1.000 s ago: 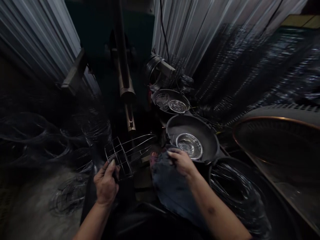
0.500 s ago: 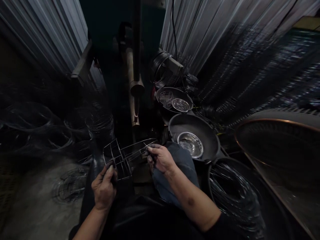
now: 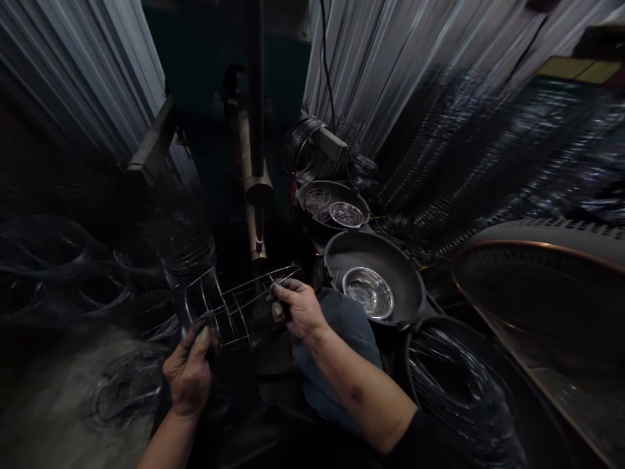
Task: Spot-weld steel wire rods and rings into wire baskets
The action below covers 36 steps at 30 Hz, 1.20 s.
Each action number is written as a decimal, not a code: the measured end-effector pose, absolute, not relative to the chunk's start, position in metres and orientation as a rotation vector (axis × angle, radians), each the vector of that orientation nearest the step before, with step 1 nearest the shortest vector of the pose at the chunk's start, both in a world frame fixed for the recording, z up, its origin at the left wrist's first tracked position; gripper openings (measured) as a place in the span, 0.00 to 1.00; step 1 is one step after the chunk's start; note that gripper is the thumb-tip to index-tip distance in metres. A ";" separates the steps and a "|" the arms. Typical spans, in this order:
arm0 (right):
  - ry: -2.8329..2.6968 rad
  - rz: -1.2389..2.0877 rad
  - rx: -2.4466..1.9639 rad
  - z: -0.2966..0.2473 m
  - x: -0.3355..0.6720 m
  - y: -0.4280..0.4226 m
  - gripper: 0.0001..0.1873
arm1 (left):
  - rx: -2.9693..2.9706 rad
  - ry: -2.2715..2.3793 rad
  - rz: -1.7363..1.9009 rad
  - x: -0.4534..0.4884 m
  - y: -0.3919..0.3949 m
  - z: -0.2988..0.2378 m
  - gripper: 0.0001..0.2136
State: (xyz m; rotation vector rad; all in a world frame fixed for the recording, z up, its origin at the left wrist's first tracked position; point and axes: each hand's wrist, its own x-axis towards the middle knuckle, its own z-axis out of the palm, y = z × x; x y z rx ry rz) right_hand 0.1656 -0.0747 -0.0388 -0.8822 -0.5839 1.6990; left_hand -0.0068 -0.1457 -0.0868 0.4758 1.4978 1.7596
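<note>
Between my hands is a thin metal wire frame point(image 3: 229, 305) with crossing bars and long curved rods. My left hand point(image 3: 192, 368) pinches its near left edge between thumb and fingers. The fingers of my right hand point(image 3: 299, 306) are closed at the right end of the long rods, by a short crossing wire. Whether that short wire is a separate piece, I cannot make out. Just beyond the frame stands the machine's lower rod tip point(image 3: 259, 247), below a thick cylindrical arm point(image 3: 258, 189).
To the right, a steel bowl point(image 3: 385, 301) with small wire pieces sits in a dark pan point(image 3: 398, 257). Behind it, another pan point(image 3: 312, 189) holds a second bowl point(image 3: 346, 213). Wire bundles point(image 3: 454, 384) lie near right; wire rings point(image 3: 122, 391) are on the left floor.
The wire frame has moved left and turned, its long rods now crossing over the barred part. Both hands have shifted slightly left with it. The whole view has shifted a little.
</note>
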 end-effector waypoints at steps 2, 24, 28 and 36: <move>-0.587 1.689 -0.872 -0.038 0.162 -0.068 0.23 | 0.467 1.517 1.761 -0.011 -0.137 -0.089 0.15; -0.564 1.560 -0.964 -0.016 0.139 -0.019 0.18 | 0.417 1.567 1.746 -0.016 -0.082 -0.080 0.18; -0.573 1.559 -0.977 -0.012 0.139 -0.017 0.17 | 0.422 1.586 1.719 -0.017 -0.081 -0.076 0.19; -0.569 1.559 -1.000 -0.011 0.137 -0.016 0.14 | 0.428 1.617 1.732 -0.016 -0.081 -0.067 0.17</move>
